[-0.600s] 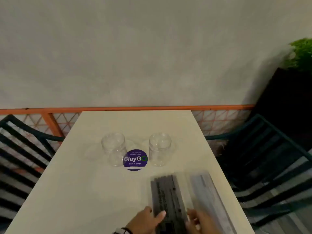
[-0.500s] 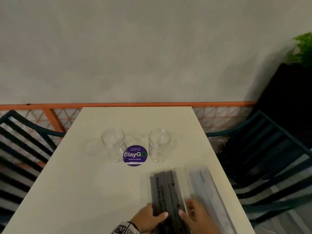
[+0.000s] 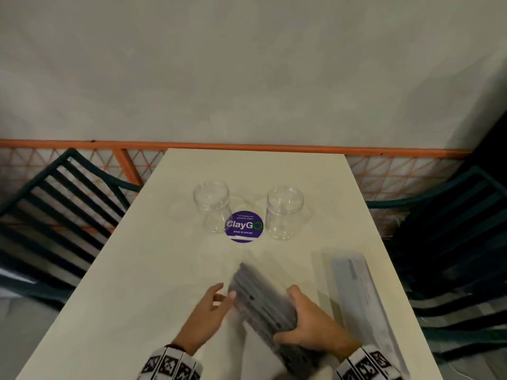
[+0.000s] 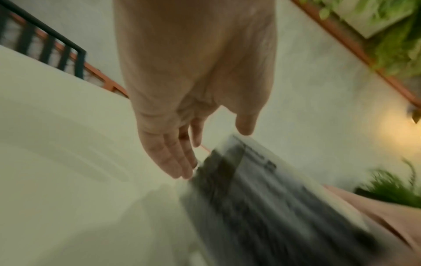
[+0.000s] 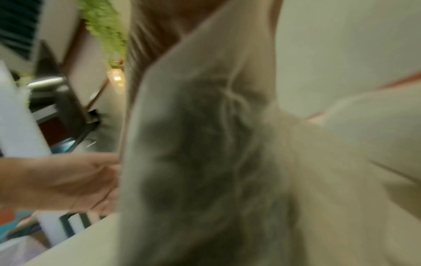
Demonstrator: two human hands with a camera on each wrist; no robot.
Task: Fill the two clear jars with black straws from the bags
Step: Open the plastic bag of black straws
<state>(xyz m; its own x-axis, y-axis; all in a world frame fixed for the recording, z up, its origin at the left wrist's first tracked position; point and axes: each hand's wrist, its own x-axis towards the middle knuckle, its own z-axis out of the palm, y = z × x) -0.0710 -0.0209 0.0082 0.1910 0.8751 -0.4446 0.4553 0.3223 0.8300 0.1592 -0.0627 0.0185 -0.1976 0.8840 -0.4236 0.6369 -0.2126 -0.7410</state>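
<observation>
**Desk:** Cream café table (image 3: 131,283), 2 empty clear jars (image 3: 211,205) (image 3: 285,211) standing beyond a purple sticker (image 3: 243,226). What are the hands doing?

**Photographer:** Right hand (image 3: 310,322) is gripping a bag of black straws (image 3: 263,300), tilting it, likely to open it. Left hand (image 3: 208,311) is reaching in, fingers straight. A second bag (image 3: 356,292) is lying right.

**Desk:** Wrist views?

**Photographer:** Left wrist is showing fingertips (image 4: 182,171) meeting the bag's edge; right is blurring.
</observation>
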